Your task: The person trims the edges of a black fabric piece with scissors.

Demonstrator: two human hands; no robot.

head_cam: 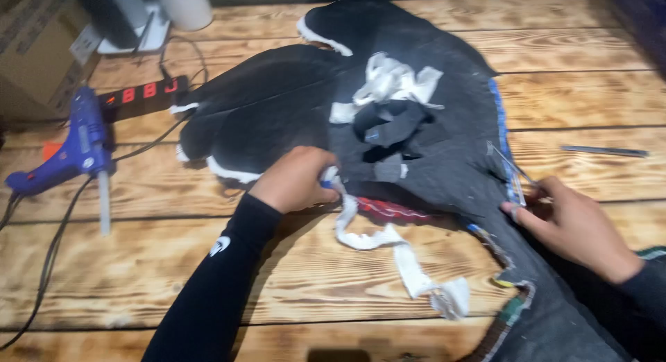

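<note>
Dark fabric piece (291, 105) lies spread across the middle of the wooden worktop (139, 265), running off toward the lower right corner. Its right edge carries a blue-and-multicolour woven trim (498, 112). Heap of white and grey offcuts (392, 91) sits on top of it, near the centre.

Left hand (295, 178) is closed around one end of a long white strip (409, 261); the strip trails down and to the right over bare wood, loose end crumpled. Right hand (576, 227) is at the trimmed edge, fingers curled, with what looks like scissors (513, 169) (thin metal blades, motion-blurred); I can't tell how tightly it is closed on them.

Progress, as a judgement: the offcut heap and the freed strip suggest much of the stripping or cutting is done. The trim on the right edge is attached along most of its length, so that part looks outstanding.

Around it: blue glue gun (69, 147) at the left with its cable across the boards, black power strip (142, 95) with red switches behind it, cardboard box (35, 50) in the corner, slim metal tool (603, 151) at the far right. The offcut heap covers the centre of the fabric; the glue gun cable runs close to the left sleeve.
</note>
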